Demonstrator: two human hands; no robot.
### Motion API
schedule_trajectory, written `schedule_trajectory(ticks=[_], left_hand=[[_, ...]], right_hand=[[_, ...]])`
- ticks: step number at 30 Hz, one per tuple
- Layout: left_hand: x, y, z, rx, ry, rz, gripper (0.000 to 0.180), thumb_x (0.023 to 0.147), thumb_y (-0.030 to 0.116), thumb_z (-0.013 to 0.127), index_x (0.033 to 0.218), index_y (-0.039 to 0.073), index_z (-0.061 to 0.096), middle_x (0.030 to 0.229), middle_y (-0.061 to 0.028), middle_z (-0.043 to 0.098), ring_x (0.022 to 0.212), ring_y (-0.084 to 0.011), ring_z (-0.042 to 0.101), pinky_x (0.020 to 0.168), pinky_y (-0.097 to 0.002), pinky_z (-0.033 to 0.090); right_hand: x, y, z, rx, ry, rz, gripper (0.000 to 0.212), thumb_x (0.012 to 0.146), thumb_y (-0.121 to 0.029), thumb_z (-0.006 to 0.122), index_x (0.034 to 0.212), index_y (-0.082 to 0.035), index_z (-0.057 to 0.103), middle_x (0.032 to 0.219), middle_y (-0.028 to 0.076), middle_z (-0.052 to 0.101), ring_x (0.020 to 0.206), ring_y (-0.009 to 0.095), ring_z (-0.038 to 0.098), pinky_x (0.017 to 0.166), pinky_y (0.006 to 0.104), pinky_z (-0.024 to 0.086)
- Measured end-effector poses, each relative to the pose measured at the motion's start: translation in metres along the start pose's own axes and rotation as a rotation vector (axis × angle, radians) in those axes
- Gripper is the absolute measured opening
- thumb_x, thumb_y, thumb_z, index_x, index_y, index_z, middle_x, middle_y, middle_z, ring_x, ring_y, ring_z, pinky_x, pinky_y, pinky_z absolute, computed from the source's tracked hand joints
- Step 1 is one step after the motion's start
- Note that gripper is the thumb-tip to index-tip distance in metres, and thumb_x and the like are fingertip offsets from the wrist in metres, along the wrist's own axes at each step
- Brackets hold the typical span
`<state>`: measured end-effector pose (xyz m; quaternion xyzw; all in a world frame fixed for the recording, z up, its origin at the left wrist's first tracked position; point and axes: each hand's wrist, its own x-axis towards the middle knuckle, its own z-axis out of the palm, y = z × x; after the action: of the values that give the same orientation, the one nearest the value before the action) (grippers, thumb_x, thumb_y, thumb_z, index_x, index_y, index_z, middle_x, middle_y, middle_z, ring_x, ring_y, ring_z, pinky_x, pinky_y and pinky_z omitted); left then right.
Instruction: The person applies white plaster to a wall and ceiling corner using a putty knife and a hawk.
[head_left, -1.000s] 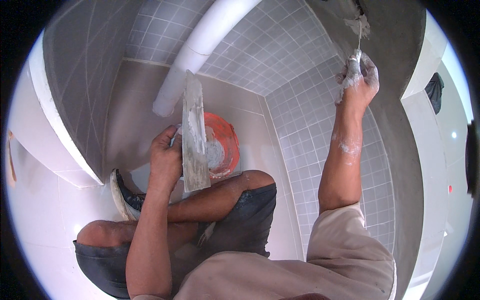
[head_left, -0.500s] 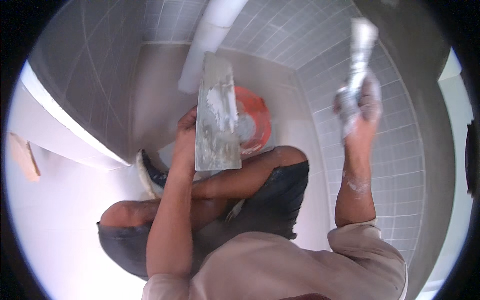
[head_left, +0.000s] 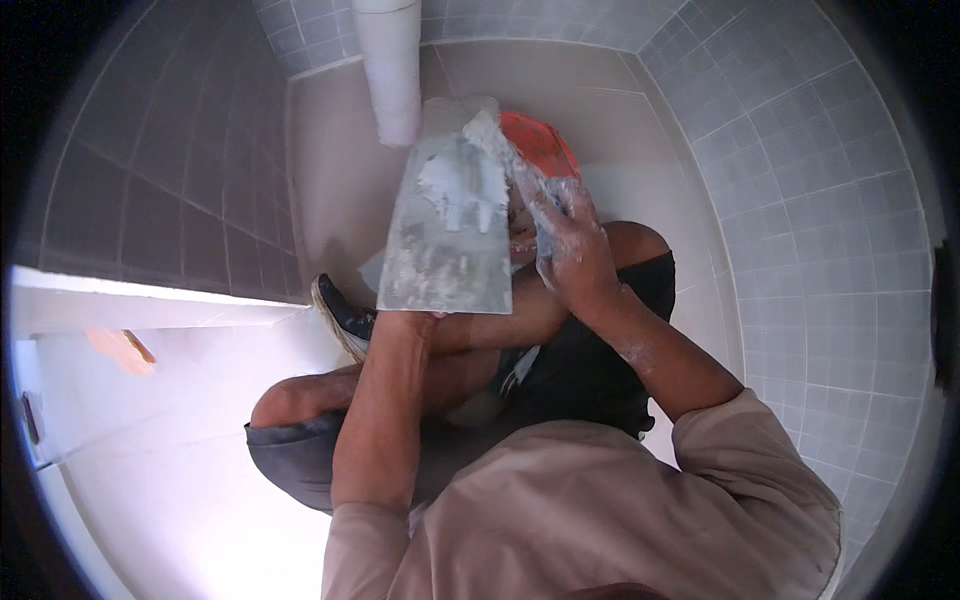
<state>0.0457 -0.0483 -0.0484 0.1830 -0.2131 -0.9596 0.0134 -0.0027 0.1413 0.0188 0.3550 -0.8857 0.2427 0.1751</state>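
Note:
My left hand point(head_left: 408, 322) holds up a flat rectangular plastering trowel point(head_left: 450, 272) from beneath; the plate hides its handle and nearly all my fingers. White paste point(head_left: 455, 190) lies on the upper half of the plate. My right hand point(head_left: 578, 245), smeared with paste, is closed around a narrow, paste-coated spatula-like tool point(head_left: 488, 132). The tool's pale end meets the trowel's upper right edge. Its exact kind is hard to make out under the coating. Behind both hands stands an orange-red bucket point(head_left: 545, 145) with grey residue inside, partly covered by the trowel and my right hand.
A white pipe point(head_left: 390, 70) rises from the floor point(head_left: 335, 180) beyond the trowel. Grey tiled walls stand at the left point(head_left: 190, 190), back and right point(head_left: 800, 230). My crossed legs point(head_left: 480, 370) lie under my arms. A tan scrap piece point(head_left: 125, 350) sits at far left.
My right hand has come down and left from beside the right wall, bringing the coated tool to the trowel. The trowel stays raised, and the view has shifted.

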Motion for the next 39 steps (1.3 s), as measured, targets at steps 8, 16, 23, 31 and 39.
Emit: schedule_trajectory(ticks=[8,16,23,31,39], left_hand=[[0.007,0.032,-0.012,0.086,0.124,0.173,0.04,0.098,0.028,0.052,0.13,0.005,0.054,0.113,-0.0125,0.066,0.093,-0.0253,0.068,0.077,-0.0394,0.059],[0.003,0.004,-0.013,0.085,0.098,0.047,0.039,0.098,0.028,0.051,0.129,0.005,0.054,0.113,-0.0126,0.066,0.093,-0.0256,0.068,0.077,-0.0399,0.059],[-0.002,-0.007,-0.01,0.06,0.07,0.018,0.039,0.098,0.029,0.05,0.129,0.005,0.054,0.113,-0.0127,0.065,0.093,-0.0259,0.068,0.076,-0.0402,0.059],[0.008,0.025,-0.021,-0.026,0.068,0.114,0.039,0.098,0.03,0.049,0.128,0.005,0.055,0.113,-0.0129,0.065,0.094,-0.0262,0.067,0.075,-0.0406,0.059],[0.007,0.015,-0.011,0.11,-0.02,0.12,0.036,0.096,0.022,0.054,0.126,0.003,0.054,0.113,-0.0136,0.064,0.094,-0.0246,0.067,0.074,-0.0384,0.058]], right_hand=[[-0.049,0.021,-0.041,-0.122,-0.167,0.02,0.063,0.081,0.004,0.057,0.141,-0.015,0.051,0.103,0.018,0.057,0.096,0.038,0.059,0.084,0.0445,0.051],[0.014,0.014,-0.028,1.639,-0.271,0.784,0.034,0.098,-0.023,0.054,0.124,-0.002,0.054,0.072,0.008,0.054,0.054,0.015,0.052,0.048,0.026,0.041],[-0.007,0.002,-0.012,1.284,-0.377,0.95,0.031,0.1,-0.027,0.053,0.122,-0.005,0.055,0.066,0.004,0.051,0.046,0.011,0.045,0.04,0.0247,0.036],[-0.067,0.002,-0.024,1.027,-0.473,1.084,0.032,0.101,-0.026,0.048,0.126,-0.006,0.05,0.069,0.004,0.053,0.044,0.009,0.044,0.037,0.0259,0.034],[-0.014,0.009,-0.068,0.27,-0.275,0.042,0.029,0.097,-0.018,0.053,0.113,0.004,0.062,0.092,0.021,0.067,0.072,0.035,0.065,0.069,0.0452,0.05]])
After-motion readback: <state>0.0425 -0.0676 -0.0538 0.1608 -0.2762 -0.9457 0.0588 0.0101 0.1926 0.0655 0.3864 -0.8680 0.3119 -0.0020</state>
